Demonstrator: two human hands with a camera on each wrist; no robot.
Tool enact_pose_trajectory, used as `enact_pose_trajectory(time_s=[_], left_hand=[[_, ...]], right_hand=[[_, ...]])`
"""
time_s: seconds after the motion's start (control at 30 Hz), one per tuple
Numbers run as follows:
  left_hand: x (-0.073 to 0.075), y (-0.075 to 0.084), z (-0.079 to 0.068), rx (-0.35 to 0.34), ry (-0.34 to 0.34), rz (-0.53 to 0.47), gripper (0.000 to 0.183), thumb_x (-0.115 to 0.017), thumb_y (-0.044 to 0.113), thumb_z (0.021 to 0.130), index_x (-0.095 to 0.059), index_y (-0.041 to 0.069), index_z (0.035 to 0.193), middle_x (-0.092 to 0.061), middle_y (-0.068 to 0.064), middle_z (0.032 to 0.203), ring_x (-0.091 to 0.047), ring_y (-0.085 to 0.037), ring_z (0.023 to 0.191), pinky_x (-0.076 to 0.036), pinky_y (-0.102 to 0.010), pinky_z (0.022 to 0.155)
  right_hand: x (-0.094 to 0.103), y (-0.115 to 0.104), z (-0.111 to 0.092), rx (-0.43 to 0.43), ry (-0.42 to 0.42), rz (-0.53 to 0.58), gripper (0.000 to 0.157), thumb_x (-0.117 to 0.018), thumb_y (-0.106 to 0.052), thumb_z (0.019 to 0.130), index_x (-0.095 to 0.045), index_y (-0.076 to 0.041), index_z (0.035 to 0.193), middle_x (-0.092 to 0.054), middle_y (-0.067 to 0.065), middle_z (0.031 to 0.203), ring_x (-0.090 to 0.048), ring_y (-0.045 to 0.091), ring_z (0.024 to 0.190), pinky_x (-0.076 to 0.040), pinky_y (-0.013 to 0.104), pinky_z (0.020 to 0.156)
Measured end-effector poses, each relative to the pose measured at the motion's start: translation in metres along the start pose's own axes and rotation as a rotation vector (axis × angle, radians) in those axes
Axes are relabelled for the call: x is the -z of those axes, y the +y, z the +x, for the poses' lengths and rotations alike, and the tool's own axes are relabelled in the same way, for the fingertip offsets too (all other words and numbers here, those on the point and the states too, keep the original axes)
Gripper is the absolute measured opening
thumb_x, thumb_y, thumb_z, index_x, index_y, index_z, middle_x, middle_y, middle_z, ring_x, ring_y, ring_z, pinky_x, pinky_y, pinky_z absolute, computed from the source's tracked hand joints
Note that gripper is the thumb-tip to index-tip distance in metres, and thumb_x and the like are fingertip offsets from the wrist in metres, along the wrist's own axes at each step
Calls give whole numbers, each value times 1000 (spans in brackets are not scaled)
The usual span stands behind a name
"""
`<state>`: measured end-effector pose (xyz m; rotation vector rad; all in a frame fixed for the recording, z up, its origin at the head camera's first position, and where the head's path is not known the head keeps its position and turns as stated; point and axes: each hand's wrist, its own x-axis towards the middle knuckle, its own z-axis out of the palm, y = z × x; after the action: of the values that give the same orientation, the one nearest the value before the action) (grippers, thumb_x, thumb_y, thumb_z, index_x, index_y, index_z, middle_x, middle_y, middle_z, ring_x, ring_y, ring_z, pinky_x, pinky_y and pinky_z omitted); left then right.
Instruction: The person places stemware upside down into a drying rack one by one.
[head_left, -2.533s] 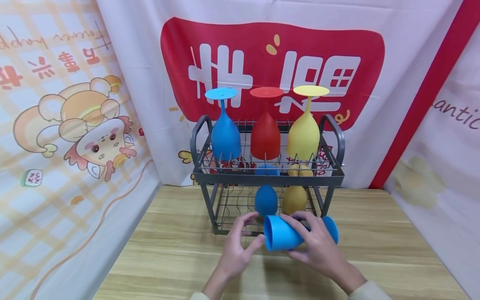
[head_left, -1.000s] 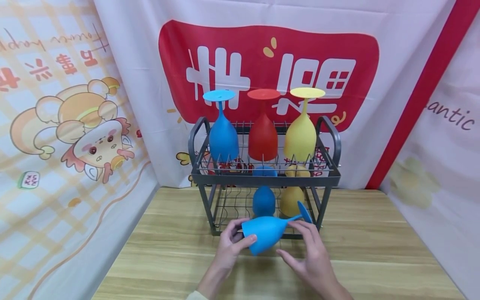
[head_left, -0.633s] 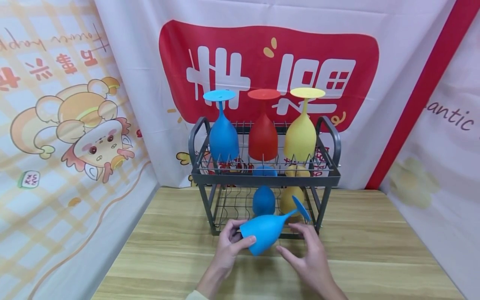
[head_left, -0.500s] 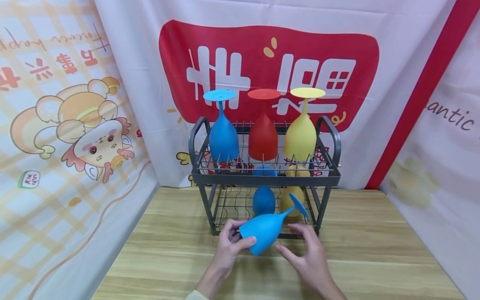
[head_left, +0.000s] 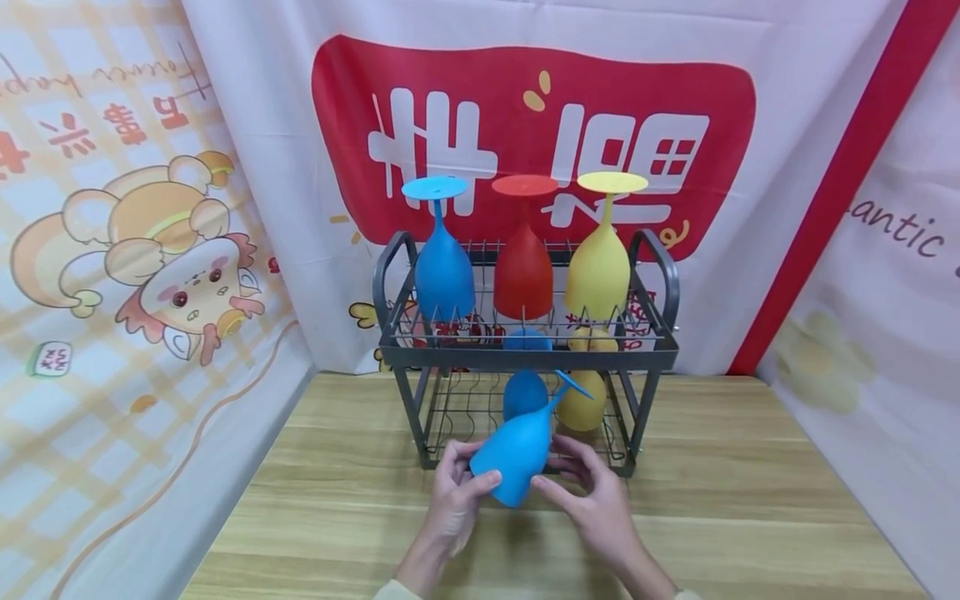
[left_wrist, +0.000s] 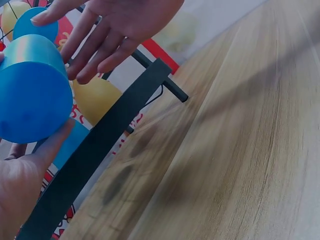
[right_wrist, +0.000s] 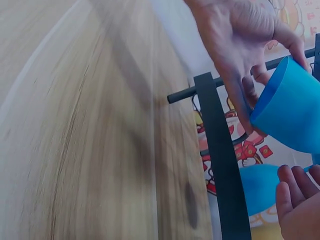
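Note:
In the head view a blue plastic goblet (head_left: 513, 458) is tilted, its mouth down to the left and its foot up to the right. My left hand (head_left: 456, 500) pinches it near the rim, thumb in front and fingers behind. My right hand (head_left: 592, 500) is at the goblet's right side, fingers spread and thumb beside the bowl. The left wrist view shows this right hand (left_wrist: 117, 30) with extended fingers. In the right wrist view the left hand (right_wrist: 240, 55) holds the blue goblet (right_wrist: 295, 110) by its rim. Contact between the right hand and the goblet is unclear.
A dark two-tier rack (head_left: 528, 358) stands behind the hands. Its top bears upside-down blue (head_left: 444, 275), red (head_left: 523, 271) and yellow goblets (head_left: 597, 275). Below stand another blue goblet (head_left: 525, 392) and a yellow goblet (head_left: 583, 400). The wooden table (head_left: 315, 517) lies around it.
The goblet went from the right hand's grip to the left hand's. It has since tipped steeper, foot rising and moving left. The right hand has come back in toward the bowl.

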<state>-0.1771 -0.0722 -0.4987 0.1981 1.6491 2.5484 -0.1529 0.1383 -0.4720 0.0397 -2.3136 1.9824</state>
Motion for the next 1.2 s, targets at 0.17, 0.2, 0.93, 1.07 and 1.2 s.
enact_pose_trajectory(time_s=[0.17, 0.2, 0.93, 1.07, 1.2], left_hand=[[3, -2, 0, -8, -7, -31, 51, -72, 2, 84, -43, 5, 125, -52, -10, 139, -55, -28, 125, -54, -44, 107], [4, -3, 0, -12, -14, -35, 51, -72, 2, 84, -42, 5, 125, -52, -10, 138, -55, -28, 126, -54, -45, 107], [16, -14, -5, -43, -106, 34, 58, -67, 7, 93, -39, 0, 143, -49, -17, 148, -56, -27, 133, -52, -43, 112], [19, -17, -5, -157, 32, 150, 48, -64, 7, 99, -46, -4, 142, -55, -19, 148, -59, -20, 129, -52, -33, 109], [24, -14, 0, -254, 334, 279, 30, -68, 12, 101, -61, 1, 128, -67, -6, 125, -62, -14, 105, -53, -25, 88]], right_hand=[[-8, -3, 4, -54, -37, 53, 68, -87, -26, 88, -58, -13, 148, -65, 11, 146, -69, 25, 124, -60, 34, 104], [-9, -4, 5, -66, -42, 59, 68, -86, -26, 89, -57, -13, 149, -66, 12, 145, -69, 25, 123, -61, 36, 103], [-22, -1, 6, -104, -22, 91, 68, -86, -26, 90, -56, -6, 147, -67, 17, 140, -68, 27, 124, -59, 40, 107], [-17, -2, 5, -110, -7, 48, 70, -87, -27, 88, -55, -7, 147, -66, 17, 140, -67, 27, 123, -59, 42, 106], [-13, -3, 5, -125, -16, 25, 74, -87, -30, 88, -52, -8, 149, -65, 17, 141, -67, 27, 122, -59, 45, 106]])
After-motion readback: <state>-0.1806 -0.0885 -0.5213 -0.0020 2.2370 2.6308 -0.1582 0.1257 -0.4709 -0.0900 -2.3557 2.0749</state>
